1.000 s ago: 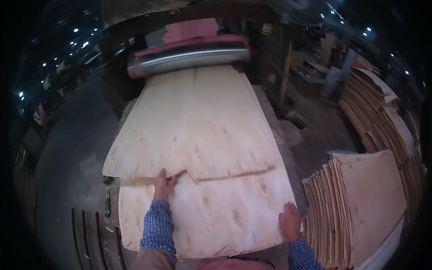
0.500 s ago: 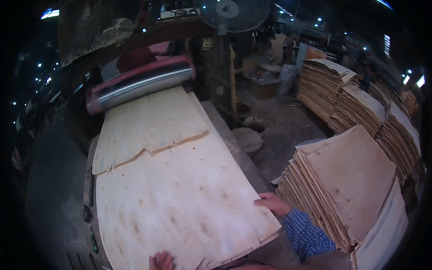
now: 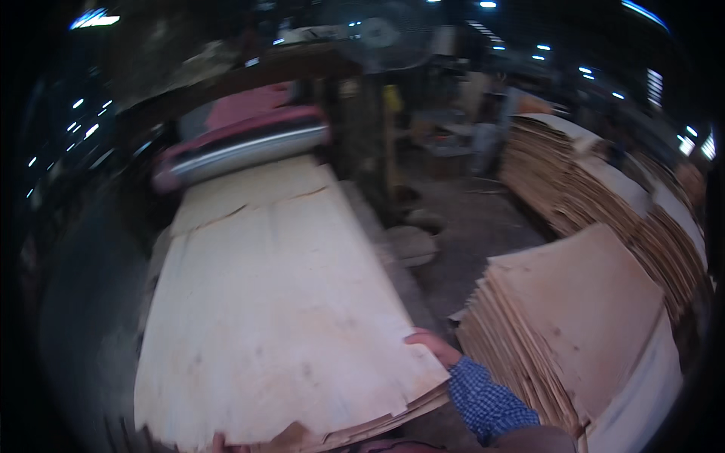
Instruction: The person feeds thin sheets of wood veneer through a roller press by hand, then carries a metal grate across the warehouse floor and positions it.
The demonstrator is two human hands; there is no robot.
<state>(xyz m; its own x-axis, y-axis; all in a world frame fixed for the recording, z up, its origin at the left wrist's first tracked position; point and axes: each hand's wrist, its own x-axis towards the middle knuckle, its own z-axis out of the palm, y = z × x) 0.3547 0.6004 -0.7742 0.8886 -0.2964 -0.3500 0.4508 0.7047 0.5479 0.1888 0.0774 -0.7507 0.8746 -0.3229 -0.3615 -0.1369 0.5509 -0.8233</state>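
Observation:
A pale wood veneer sheet (image 3: 264, 302) lies on a stack of similar sheets. Its far edge overlaps another veneer sheet (image 3: 264, 181) that reaches under a shiny metal roller (image 3: 249, 151). My right hand (image 3: 434, 346), in a blue checked sleeve, grips the right edge, thumb on top and fingers underneath. At the bottom of the view my left hand (image 3: 225, 445) is at the near edge, its thumb over the sheet and most of it out of sight. Several sheet ends show below the near right corner.
A leaning stack of veneer sheets (image 3: 581, 317) stands close on my right, with taller stacks (image 3: 551, 170) behind it. A dark post and a fan (image 3: 377, 34) rise beyond the roller. Pink cloth (image 3: 249, 106) shows behind the roller.
The near sheet's ragged far edge has shifted toward the roller. My left hand has gone from the sheet's surface to its near edge. My right hand still holds the right edge.

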